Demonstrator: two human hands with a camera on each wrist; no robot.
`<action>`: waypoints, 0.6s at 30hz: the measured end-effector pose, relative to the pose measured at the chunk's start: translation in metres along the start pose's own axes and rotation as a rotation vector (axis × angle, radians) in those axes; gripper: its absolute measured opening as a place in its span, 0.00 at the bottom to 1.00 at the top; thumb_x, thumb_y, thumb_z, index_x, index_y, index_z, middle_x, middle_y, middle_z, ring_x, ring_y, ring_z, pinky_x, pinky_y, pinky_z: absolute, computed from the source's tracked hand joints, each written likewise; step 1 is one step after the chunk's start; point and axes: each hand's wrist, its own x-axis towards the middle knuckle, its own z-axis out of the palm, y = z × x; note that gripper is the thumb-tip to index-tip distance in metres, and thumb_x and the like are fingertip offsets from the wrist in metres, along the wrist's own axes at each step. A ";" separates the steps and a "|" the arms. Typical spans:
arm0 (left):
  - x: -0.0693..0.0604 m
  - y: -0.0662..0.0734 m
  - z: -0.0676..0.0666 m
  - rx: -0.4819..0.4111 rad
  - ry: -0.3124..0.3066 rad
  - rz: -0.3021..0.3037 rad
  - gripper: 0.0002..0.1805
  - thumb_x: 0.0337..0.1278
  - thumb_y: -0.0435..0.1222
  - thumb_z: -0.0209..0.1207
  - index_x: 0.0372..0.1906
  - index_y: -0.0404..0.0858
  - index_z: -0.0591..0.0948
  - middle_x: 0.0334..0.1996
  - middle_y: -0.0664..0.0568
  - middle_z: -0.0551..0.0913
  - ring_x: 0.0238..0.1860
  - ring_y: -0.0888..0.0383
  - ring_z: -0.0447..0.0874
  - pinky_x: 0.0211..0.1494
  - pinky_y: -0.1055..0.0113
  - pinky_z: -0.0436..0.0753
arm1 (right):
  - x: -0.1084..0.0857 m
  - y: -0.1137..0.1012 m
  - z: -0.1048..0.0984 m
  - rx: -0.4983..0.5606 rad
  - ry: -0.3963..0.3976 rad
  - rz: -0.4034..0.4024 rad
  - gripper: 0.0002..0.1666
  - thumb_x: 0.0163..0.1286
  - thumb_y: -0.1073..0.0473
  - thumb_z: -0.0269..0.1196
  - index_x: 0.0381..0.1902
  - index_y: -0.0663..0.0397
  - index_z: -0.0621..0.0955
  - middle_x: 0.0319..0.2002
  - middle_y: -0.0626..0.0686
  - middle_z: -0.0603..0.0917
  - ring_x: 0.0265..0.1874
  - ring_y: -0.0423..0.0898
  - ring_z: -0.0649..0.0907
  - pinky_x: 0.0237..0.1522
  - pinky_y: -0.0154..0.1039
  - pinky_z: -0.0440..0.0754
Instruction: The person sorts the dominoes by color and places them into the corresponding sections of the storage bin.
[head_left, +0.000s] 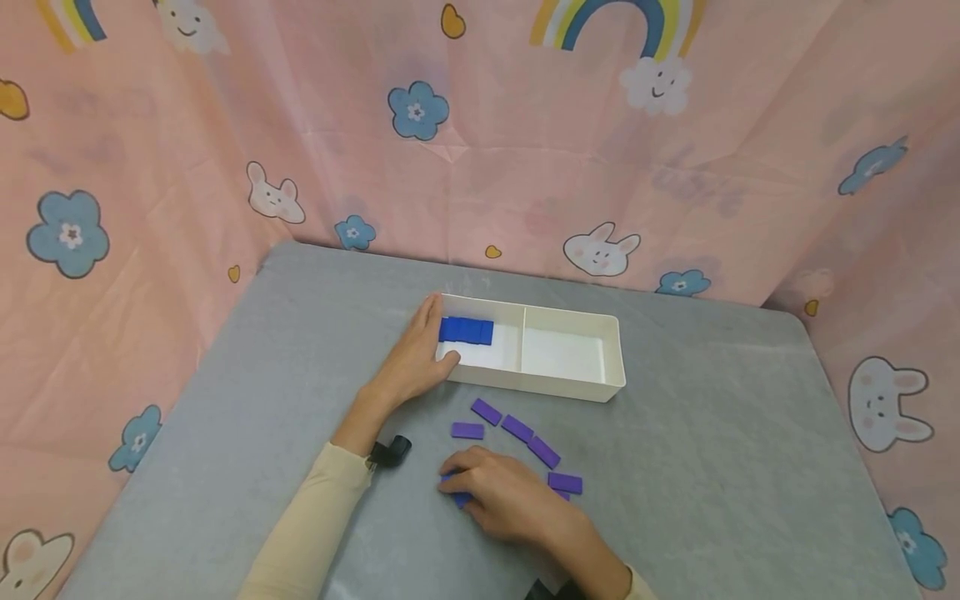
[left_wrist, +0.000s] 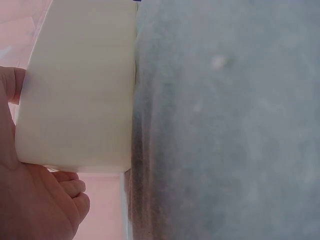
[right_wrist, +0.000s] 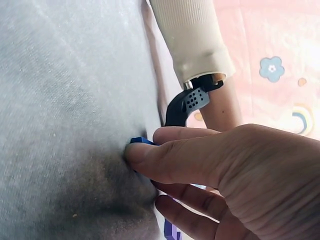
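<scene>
Pink printed cloth [head_left: 487, 192] hung behind the grey table [head_left: 712, 433]. The left hand [head_left: 411, 354] gripped one end of the white box [head_left: 540, 386], and this hold seemed good for keeping it steady. The right hand [head_left: 506, 496] pinched a blue piece [head_left: 460, 499] between thumb and fingers; in my judgement, a light pinch at the edges was best, so that the piece would not tilt or slip. Just beside the left hand, inside the box, lay a row of blue pieces [head_left: 467, 331]. Purple pieces [head_left: 517, 429] lay beyond the right hand, better not brushed.
</scene>
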 end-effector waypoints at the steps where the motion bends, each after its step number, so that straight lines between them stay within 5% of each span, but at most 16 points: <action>1: 0.000 0.000 0.000 0.000 0.000 0.002 0.53 0.69 0.44 0.57 0.86 0.34 0.38 0.87 0.39 0.40 0.87 0.46 0.40 0.86 0.49 0.49 | 0.000 0.000 0.000 0.002 -0.001 0.005 0.20 0.67 0.66 0.72 0.56 0.47 0.91 0.59 0.44 0.86 0.62 0.43 0.83 0.64 0.40 0.82; 18: -0.001 0.001 -0.001 -0.005 -0.004 -0.006 0.54 0.69 0.44 0.58 0.86 0.34 0.39 0.87 0.39 0.40 0.87 0.47 0.39 0.86 0.49 0.49 | 0.002 -0.001 0.001 -0.014 0.047 0.012 0.19 0.66 0.58 0.76 0.55 0.50 0.90 0.55 0.46 0.88 0.58 0.42 0.85 0.62 0.39 0.83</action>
